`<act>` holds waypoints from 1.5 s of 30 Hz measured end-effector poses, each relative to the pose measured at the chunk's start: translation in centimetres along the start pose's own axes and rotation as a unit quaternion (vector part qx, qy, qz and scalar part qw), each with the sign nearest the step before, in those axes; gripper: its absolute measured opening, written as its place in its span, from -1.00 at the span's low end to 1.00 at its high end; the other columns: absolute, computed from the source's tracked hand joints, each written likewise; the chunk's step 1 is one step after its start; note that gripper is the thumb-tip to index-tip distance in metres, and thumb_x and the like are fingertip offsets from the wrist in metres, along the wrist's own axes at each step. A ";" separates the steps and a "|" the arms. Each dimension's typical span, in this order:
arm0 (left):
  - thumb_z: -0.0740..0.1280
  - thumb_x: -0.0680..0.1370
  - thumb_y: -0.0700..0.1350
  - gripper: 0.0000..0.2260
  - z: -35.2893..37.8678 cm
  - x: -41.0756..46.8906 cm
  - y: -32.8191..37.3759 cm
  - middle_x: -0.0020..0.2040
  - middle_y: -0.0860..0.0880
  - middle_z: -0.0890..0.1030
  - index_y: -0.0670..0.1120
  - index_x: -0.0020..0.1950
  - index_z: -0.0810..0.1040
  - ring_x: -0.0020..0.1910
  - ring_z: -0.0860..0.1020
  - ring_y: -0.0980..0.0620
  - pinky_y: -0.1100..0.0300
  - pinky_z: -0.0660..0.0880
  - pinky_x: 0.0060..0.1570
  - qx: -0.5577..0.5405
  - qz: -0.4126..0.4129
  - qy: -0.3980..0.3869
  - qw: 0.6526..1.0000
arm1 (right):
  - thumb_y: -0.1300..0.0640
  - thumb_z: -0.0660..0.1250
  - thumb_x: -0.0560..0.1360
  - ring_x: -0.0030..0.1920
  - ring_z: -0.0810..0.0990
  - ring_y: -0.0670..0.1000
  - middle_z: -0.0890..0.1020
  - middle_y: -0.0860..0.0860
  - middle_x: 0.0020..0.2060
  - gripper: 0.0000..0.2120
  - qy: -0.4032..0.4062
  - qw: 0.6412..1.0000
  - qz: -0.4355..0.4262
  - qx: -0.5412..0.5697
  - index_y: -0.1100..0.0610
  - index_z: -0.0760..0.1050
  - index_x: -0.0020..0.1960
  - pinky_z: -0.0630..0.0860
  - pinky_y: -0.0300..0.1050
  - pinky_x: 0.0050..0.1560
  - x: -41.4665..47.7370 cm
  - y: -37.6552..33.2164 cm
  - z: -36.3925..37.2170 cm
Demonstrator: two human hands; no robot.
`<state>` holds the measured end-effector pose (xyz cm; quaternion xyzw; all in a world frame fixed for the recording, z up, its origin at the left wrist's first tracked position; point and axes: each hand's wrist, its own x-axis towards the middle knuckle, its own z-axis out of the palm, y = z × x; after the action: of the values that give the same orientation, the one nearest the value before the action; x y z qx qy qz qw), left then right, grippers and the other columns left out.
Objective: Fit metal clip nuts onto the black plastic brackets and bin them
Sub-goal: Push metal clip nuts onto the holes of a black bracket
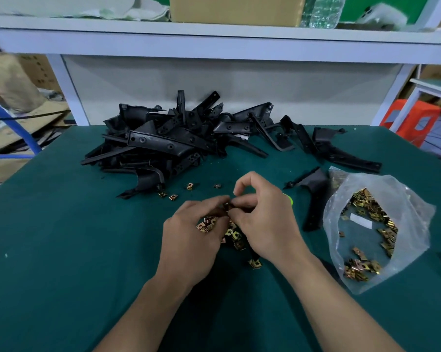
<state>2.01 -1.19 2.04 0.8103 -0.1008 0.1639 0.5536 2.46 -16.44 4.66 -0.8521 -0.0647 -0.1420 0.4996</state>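
We note left hand [194,240] cupping clip nuts [206,224], likely as ready stock | right hand [262,219] pinching one from them | bracket pile [173,141] far, none in hand.

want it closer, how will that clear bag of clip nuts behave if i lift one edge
Thin and crumpled, the clear bag will probably sag. The loose clip nuts inside would likely slide to the low side. All that metal suggests heavy for its size.

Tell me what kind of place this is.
Probably a factory assembly bench: a green mat piled with black brackets, a bag of clip nuts, and a carton on the shelf above.
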 end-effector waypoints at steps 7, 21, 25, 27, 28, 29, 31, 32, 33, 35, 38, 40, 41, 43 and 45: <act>0.54 0.48 -0.12 -0.79 -0.1 0.5 -0.5 -0.11 0.18 0.67 0.23 -0.08 0.75 -0.08 0.63 0.27 0.52 0.44 -0.09 0.002 -0.042 0.023 0.999 | 0.25 0.47 0.42 -0.36 0.65 -0.08 0.72 -0.20 -0.30 -0.76 -0.026 1.000 0.013 0.011 -0.09 0.58 -0.08 0.56 -0.19 -0.32 -0.2 0.4 -0.5; 0.58 0.43 -0.14 -0.73 -0.2 0.3 0.1 -0.12 0.20 0.69 0.28 -0.13 0.73 -0.11 0.67 0.22 0.44 0.52 -0.13 -0.063 -0.058 -0.020 0.996 | 0.28 0.49 0.46 -0.15 0.74 -0.09 0.75 -0.10 -0.21 -0.75 -0.057 0.993 0.022 0.103 -0.08 0.72 -0.07 0.59 -0.28 -0.10 -0.6 1.4 -1.9; 0.61 0.39 -0.21 -0.70 -0.5 0.2 0.1 -0.14 0.13 0.72 0.22 -0.14 0.74 -0.12 0.68 0.20 0.44 0.53 -0.14 -0.091 -0.052 -0.011 0.994 | 0.25 0.50 0.49 -0.16 0.73 -0.08 0.75 -0.09 -0.22 -0.82 -0.092 0.991 0.020 0.094 -0.03 0.72 -0.07 0.57 -0.30 -0.09 -0.5 1.5 -2.4; 0.62 0.38 -0.25 -0.72 -0.6 0.2 0.1 -0.15 0.08 0.73 0.16 -0.16 0.75 -0.14 0.68 0.18 0.44 0.53 -0.18 -0.101 -0.057 -0.023 0.993 | 0.25 0.50 0.50 -0.15 0.72 -0.08 0.75 -0.09 -0.21 -0.83 -0.107 0.991 0.020 0.080 -0.02 0.72 -0.06 0.60 -0.24 -0.07 -0.5 1.5 -2.4; 0.61 0.38 -0.27 -0.74 -0.6 0.3 0.1 -0.16 0.04 0.73 0.12 -0.16 0.75 -0.17 0.69 0.16 0.42 0.54 -0.20 -0.113 -0.066 -0.036 0.991 | 0.25 0.50 0.50 -0.15 0.72 -0.07 0.75 -0.09 -0.21 -0.83 -0.110 0.991 0.021 0.071 -0.01 0.72 -0.05 0.62 -0.19 -0.05 -0.5 1.5 -2.5; 0.60 0.38 -0.29 -0.75 -0.7 0.3 0.1 -0.17 -0.01 0.73 0.07 -0.16 0.76 -0.21 0.69 0.14 0.40 0.55 -0.21 -0.130 -0.075 -0.054 0.987 | 0.26 0.50 0.50 -0.14 0.72 -0.06 0.74 -0.09 -0.21 -0.83 -0.114 0.991 0.020 0.064 0.00 0.72 -0.05 0.64 -0.14 -0.03 -0.5 1.5 -2.6; 0.58 0.39 -0.32 -0.78 -1.0 0.6 0.0 -0.21 -0.07 0.73 0.01 -0.15 0.77 -0.25 0.67 0.07 0.32 0.58 -0.19 -0.162 -0.089 -0.101 0.978 | 0.30 0.50 0.50 -0.13 0.72 -0.03 0.74 -0.06 -0.21 -0.83 -0.129 0.989 0.018 0.068 0.04 0.72 -0.04 0.65 -0.10 0.00 -0.5 1.5 -3.0; 0.57 0.39 -0.32 -0.79 -1.1 0.7 0.0 -0.22 -0.08 0.73 -0.01 -0.13 0.77 -0.25 0.66 0.05 0.27 0.60 -0.16 -0.175 -0.094 -0.128 0.972 | 0.33 0.49 0.50 -0.12 0.72 -0.03 0.75 -0.03 -0.20 -0.82 -0.139 0.987 0.019 0.080 0.07 0.72 -0.04 0.65 -0.12 -0.01 -0.6 1.4 -3.2; 0.57 0.40 -0.31 -0.82 -1.3 0.8 0.0 -0.21 -0.10 0.73 -0.04 -0.12 0.77 -0.23 0.65 0.04 0.24 0.60 -0.12 -0.189 -0.098 -0.154 0.965 | 0.35 0.49 0.49 -0.13 0.72 -0.04 0.75 0.00 -0.19 -0.83 -0.149 0.984 0.020 0.094 0.10 0.72 -0.05 0.65 -0.16 -0.02 -0.6 1.4 -3.4; 0.55 0.42 -0.29 -0.88 -1.6 0.9 -0.2 -0.19 -0.14 0.71 -0.11 -0.10 0.76 -0.19 0.63 0.03 0.22 0.59 -0.07 -0.216 -0.103 -0.196 0.951 | 0.38 0.50 0.47 -0.15 0.69 -0.06 0.74 0.05 -0.19 -0.84 -0.163 0.980 0.019 0.108 0.16 0.72 -0.05 0.63 -0.20 -0.04 -0.6 1.5 -3.7; 0.55 0.41 -0.26 -0.88 -1.7 1.0 -0.4 -0.18 -0.13 0.70 -0.18 -0.07 0.74 -0.16 0.62 0.04 0.24 0.57 -0.06 -0.247 -0.118 -0.215 0.937 | 0.39 0.51 0.46 -0.17 0.68 -0.03 0.74 0.09 -0.20 -0.85 -0.174 0.978 0.012 0.116 0.18 0.71 -0.06 0.62 -0.19 -0.06 -0.7 1.5 -3.9; 0.54 0.40 -0.26 -0.86 -1.5 1.0 -0.6 -0.18 -0.12 0.70 -0.22 -0.06 0.73 -0.15 0.62 0.04 0.25 0.56 -0.05 -0.262 -0.122 -0.213 0.933 | 0.38 0.51 0.46 -0.16 0.69 -0.03 0.74 0.09 -0.20 -0.83 -0.169 0.978 0.004 0.126 0.13 0.72 -0.07 0.63 -0.18 -0.06 -0.6 1.5 -3.8; 0.54 0.39 -0.25 -0.84 -1.4 1.0 -0.6 -0.18 -0.14 0.70 -0.24 -0.05 0.72 -0.16 0.62 0.03 0.25 0.56 -0.04 -0.271 -0.125 -0.207 0.932 | 0.37 0.51 0.47 -0.16 0.70 -0.02 0.74 0.08 -0.19 -0.81 -0.165 0.977 0.003 0.133 0.10 0.72 -0.08 0.64 -0.16 -0.05 -0.6 1.5 -3.8; 0.55 0.35 -0.21 -0.75 -1.3 1.0 -0.7 -0.16 -0.17 0.71 -0.28 -0.03 0.70 -0.15 0.62 -0.01 0.23 0.58 -0.02 -0.293 -0.134 -0.199 0.926 | 0.34 0.51 0.48 -0.15 0.71 0.00 0.74 0.07 -0.19 -0.80 -0.160 0.977 0.004 0.144 0.04 0.72 -0.09 0.66 -0.10 -0.03 -0.6 1.5 -3.6; 0.54 0.34 -0.18 -0.69 -1.3 1.1 -0.8 -0.17 -0.17 0.70 -0.32 -0.01 0.66 -0.14 0.63 -0.01 0.22 0.57 0.00 -0.320 -0.144 -0.219 0.910 | 0.31 0.51 0.49 -0.14 0.71 -0.01 0.75 0.04 -0.19 -0.82 -0.166 0.974 -0.002 0.153 0.03 0.71 -0.07 0.65 -0.12 -0.03 -0.8 1.5 -3.6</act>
<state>3.12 0.36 2.27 0.6111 -0.1484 -0.1403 0.7648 1.50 -20.26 4.81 -0.7768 -0.1692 0.0121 0.6065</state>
